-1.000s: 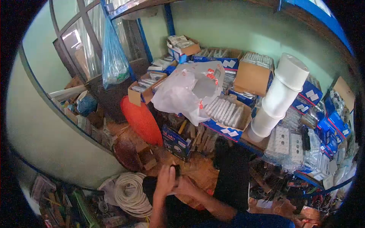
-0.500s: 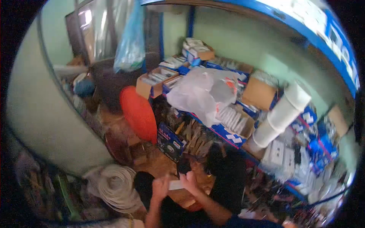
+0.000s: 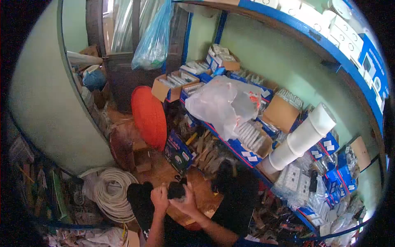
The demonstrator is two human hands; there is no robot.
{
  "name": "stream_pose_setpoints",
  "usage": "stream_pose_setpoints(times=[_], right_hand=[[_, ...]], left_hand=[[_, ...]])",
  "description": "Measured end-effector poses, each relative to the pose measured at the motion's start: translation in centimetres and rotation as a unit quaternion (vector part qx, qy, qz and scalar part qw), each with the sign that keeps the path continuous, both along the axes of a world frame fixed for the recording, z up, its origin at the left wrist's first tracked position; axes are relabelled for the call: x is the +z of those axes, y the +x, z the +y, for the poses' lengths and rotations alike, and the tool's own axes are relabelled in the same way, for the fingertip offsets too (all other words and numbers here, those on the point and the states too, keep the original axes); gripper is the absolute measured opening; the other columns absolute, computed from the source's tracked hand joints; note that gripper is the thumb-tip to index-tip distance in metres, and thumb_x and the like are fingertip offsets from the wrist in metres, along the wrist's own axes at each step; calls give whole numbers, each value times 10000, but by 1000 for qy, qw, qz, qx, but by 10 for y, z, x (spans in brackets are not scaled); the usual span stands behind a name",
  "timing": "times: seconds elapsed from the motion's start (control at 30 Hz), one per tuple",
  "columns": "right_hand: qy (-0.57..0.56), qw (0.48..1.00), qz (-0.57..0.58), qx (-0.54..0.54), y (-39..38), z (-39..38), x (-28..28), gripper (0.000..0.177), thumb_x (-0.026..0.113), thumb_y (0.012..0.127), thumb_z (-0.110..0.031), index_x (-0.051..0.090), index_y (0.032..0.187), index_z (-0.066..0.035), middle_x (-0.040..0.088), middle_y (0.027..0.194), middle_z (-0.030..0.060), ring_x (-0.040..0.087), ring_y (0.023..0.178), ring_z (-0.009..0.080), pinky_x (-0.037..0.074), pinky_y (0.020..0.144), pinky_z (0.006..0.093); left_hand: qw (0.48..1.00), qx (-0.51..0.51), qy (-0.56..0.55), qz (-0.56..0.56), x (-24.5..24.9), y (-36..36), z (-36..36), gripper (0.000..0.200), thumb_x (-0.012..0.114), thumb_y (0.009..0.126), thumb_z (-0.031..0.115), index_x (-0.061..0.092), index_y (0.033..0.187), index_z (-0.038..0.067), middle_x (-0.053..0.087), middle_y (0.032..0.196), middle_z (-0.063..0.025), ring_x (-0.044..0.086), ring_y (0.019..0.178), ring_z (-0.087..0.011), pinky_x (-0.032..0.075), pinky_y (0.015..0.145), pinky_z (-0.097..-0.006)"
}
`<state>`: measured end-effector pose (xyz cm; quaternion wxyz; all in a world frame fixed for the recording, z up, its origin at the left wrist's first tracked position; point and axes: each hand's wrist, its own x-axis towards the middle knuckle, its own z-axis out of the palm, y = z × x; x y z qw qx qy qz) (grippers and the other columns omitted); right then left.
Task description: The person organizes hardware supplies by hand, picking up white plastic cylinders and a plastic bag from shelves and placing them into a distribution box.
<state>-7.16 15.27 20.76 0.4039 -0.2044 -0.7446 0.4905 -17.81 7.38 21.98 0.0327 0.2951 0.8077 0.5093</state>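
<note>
My left hand (image 3: 159,197) is closed in a fist over my lap, and whatever may be in it is hidden. Just beside it, my right hand (image 3: 187,202) has its thumb and fingers curled at a dark, rounded black object (image 3: 177,190). Blur hides the kind of that object and whether the fingers grip it or something small in front of it. Both hands are close together above a brown floor (image 3: 201,193), between my dark-clothed knees.
A coil of pale cable (image 3: 113,193) lies at left. Ahead stand a red round basin (image 3: 148,117) and a blue printed box (image 3: 179,152). On the right, a shelf holds a plastic bag (image 3: 224,103), white rolls (image 3: 302,138) and opened cartons (image 3: 284,111).
The white piece seen between my hands earlier no longer shows. My hands have come closer together and shifted left in view, while the camera view has also moved.
</note>
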Motion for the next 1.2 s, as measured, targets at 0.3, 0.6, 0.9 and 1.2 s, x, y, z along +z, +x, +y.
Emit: stream_pose_setpoints(times=[0.3, 0.6, 0.9, 1.2], right_hand=[[-257, 965, 45, -23, 12, 4, 39, 265, 735, 820, -195, 627, 977, -11, 645, 801, 68, 616, 755, 148, 488, 687, 306], [-8, 962, -209, -176, 16, 35, 16, 378, 645, 872, -267, 558, 1121, 3, 537, 1189, 238, 571, 984, 410, 464, 850, 442], [55, 983, -145, -94, 19, 29, 25, 448, 660, 818, -204, 554, 1211, -16, 565, 1153, 245, 511, 1123, 452, 358, 1010, 513], [102, 995, 8, 10, 16, 20, 73, 307, 676, 804, -135, 648, 1091, -28, 638, 1087, 173, 594, 1081, 333, 446, 956, 409]], left_hand=[[999, 15, -17, -39, 1, 7, 20, 514, 490, 974, 297, 470, 590, -44, 420, 497, -173, 383, 416, -274, 296, 472, -430], [992, 38, 101, -70, -32, 13, 42, 482, 495, 982, 268, 376, 604, -6, 309, 506, -117, 292, 447, -184, 250, 468, -401], [990, -30, 109, -80, 5, 18, 32, 453, 496, 981, 216, 309, 617, 23, 303, 528, -39, 293, 527, -92, 250, 478, -358], [987, -21, 123, -103, -22, 8, 25, 450, 502, 992, 260, 386, 618, 39, 350, 535, -7, 301, 482, -130, 266, 460, -349]])
